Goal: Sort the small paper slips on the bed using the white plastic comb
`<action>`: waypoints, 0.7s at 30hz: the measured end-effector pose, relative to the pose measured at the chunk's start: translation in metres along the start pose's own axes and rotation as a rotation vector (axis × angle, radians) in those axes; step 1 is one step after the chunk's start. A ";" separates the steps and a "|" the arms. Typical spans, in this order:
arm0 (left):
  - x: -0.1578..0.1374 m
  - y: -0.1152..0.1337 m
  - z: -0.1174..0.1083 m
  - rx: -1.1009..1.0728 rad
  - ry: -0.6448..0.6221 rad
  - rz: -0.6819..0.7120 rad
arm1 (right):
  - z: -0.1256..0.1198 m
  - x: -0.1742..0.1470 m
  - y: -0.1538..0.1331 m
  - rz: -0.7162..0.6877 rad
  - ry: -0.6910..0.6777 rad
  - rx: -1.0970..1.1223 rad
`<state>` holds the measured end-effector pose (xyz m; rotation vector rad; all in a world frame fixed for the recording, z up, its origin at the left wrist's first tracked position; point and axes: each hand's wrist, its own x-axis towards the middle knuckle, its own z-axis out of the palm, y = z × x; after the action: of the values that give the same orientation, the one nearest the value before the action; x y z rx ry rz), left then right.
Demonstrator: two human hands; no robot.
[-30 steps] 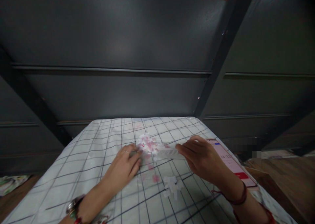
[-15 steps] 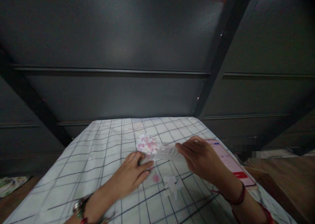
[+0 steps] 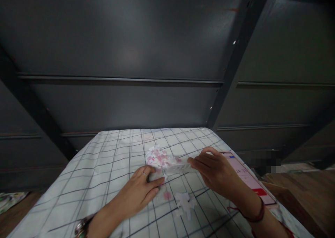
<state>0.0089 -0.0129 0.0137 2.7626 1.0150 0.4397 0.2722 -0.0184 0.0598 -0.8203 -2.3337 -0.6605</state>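
Cloth (image 3: 112,168) on the counter, centre of frame: white with a dark grid pattern. Pile of paper scraps (image 3: 158,156): white and pink. Smaller scraps (image 3: 184,201) lower centre: white, beside one pink spot (image 3: 167,195). Phone (image 3: 247,177) at right: pink screen with a red bar. Wrist cord (image 3: 255,215), lower right: red. Wall panels (image 3: 125,56) across the top: dark grey.

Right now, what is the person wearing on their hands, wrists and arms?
Both forearms are bare, with no sleeves in view. The left hand has a thin ring on one of its fingers, and a chunky beaded bracelet with metallic parts shows at the wrist by the frame's lower edge. The right hand wears no visible ring; a dark red cord bracelet circles its wrist.
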 end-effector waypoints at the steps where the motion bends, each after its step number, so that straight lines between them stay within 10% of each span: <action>1: 0.000 0.000 0.000 -0.003 -0.001 -0.003 | 0.000 0.000 0.000 0.000 0.010 0.005; 21: 0.000 -0.001 0.001 -0.006 0.033 0.026 | -0.002 0.000 0.000 -0.027 -0.015 -0.034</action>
<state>0.0087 -0.0117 0.0122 2.7749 0.9847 0.4927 0.2729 -0.0196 0.0614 -0.8127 -2.3571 -0.7096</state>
